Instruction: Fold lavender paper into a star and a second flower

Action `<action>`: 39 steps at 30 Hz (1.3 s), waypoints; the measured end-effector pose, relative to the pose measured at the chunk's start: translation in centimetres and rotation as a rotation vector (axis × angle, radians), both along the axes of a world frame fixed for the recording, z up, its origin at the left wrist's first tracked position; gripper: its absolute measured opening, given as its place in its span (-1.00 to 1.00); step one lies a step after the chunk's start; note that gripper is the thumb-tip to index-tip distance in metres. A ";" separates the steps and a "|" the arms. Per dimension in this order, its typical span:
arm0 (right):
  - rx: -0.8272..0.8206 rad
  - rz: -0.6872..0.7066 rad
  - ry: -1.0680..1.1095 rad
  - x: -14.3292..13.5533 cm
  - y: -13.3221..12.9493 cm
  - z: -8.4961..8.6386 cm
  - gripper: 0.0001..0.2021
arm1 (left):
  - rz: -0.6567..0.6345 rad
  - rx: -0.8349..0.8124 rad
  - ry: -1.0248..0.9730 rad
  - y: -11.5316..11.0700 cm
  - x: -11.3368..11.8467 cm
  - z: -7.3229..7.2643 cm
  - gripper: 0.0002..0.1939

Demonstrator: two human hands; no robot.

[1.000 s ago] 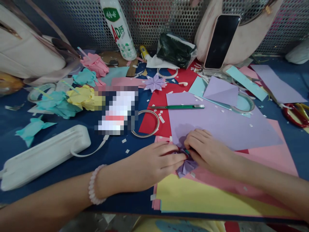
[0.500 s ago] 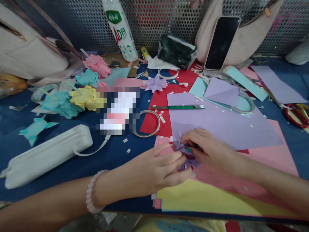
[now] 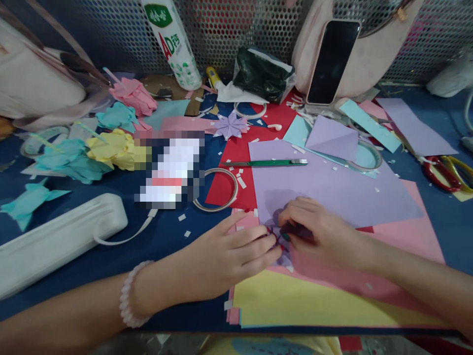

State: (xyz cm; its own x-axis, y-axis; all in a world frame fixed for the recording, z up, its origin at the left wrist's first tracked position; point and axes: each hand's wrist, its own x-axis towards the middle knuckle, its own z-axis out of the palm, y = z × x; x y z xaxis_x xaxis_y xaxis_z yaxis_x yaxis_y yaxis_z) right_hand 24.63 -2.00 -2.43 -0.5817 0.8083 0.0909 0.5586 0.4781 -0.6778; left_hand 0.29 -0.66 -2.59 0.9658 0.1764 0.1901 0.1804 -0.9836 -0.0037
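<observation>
A small folded purple paper piece lies mostly hidden beneath and between my fingers, over the stacked pink sheets. My left hand, with a pale bead bracelet at its wrist, rests its fingers on the piece's left side, thumb stretched away. My right hand pinches at the piece's upper right side with thumb and curled fingers. Just beyond my hands is a large purple sheet, with a green craft knife lying across it. Farther back sits a purple folded star.
A tape roll and a blurred-out phone lie left of the sheets. Beside them is a white power strip. Folded paper figures, a bottle, an upright phone and scissors stand or lie around.
The view has shifted, so most objects sit farther left. My left thumb is more spread from its fingers, and the purple piece is more covered by my hands.
</observation>
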 end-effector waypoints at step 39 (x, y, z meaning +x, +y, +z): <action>0.122 0.142 0.049 0.6 -0.8 0.2 -0.85 | -0.008 -0.159 -0.057 -0.5 0.6 0.9 -0.75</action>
